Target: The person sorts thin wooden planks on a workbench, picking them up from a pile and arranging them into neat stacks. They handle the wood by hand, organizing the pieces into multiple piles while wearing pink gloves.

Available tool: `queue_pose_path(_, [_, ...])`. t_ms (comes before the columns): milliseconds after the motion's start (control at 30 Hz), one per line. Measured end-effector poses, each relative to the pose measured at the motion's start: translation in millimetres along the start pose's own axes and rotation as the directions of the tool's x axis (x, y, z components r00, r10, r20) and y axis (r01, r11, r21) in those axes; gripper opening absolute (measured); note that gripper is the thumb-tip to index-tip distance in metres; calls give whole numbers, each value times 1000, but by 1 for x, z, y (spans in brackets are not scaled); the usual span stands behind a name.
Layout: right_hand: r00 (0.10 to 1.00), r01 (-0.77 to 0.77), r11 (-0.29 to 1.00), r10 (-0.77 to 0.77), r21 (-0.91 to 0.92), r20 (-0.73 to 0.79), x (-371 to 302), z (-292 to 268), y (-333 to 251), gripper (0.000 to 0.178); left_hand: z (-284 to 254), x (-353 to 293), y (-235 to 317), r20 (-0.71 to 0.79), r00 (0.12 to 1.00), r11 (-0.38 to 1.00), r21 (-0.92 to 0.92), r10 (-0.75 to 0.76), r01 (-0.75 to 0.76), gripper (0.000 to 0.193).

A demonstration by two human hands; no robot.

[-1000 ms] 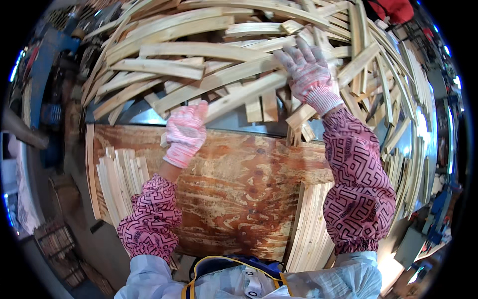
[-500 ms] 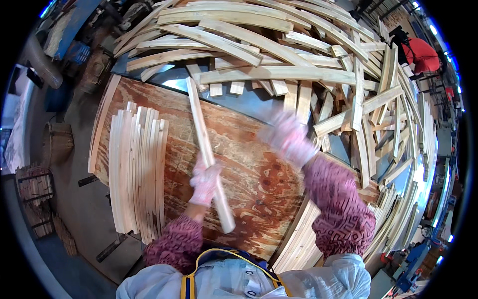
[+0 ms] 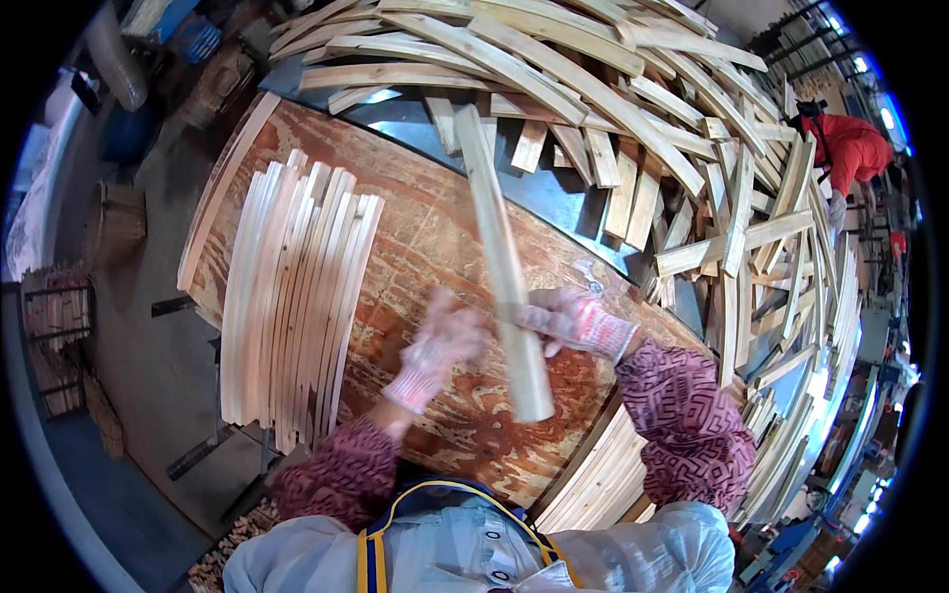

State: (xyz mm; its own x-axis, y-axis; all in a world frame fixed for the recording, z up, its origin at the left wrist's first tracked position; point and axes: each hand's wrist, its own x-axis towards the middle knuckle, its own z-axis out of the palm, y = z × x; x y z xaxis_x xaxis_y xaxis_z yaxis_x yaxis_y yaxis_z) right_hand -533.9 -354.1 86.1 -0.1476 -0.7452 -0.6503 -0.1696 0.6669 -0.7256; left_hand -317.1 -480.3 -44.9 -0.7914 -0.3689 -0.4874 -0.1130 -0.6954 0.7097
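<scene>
Well to the left of the plywood-topped bench, a rack holds wood pieces, and a brown container stands nearer the bench on that side. A long pale slat lies along the bench's left edge. On the left part of the bench, a row of narrow wooden strips lies side by side, their ends uneven. Over the middle of the bench is the left hand, in a pink-and-white glove; it is blurred, so I cannot tell whether its fingers are apart or together. Just beside it, a single wooden strip slants above the bench, its far end reaching past the bench's far edge. The right hand, gloved likewise, is clamped on the nearer half of this strip from the right. Beyond the bench's far edge, curved wooden pieces lie crisscrossed on a metal surface. At the bench's near right side lies a stack of pale strips. Well off to the bench's right, beyond the curved pieces, is a person in red.
</scene>
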Motion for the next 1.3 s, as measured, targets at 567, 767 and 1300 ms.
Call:
queue_pose_path(567, [643,-355,885,-3,-301,-766,92,-46,13,54,-68,-57,-3,-178,970,942,262,-165,208,32])
queue_pose_path(767, [641,-419,888,140,-191,-755,-20,117,126,67,-65,-52,-24,-133,965,963,-176,-228,204,37])
queue_pose_path(1300, [700,-154,905,-183,-396,-690,-92,121,130,42,38,-49,156,868,375,-873,427,325,-233,54])
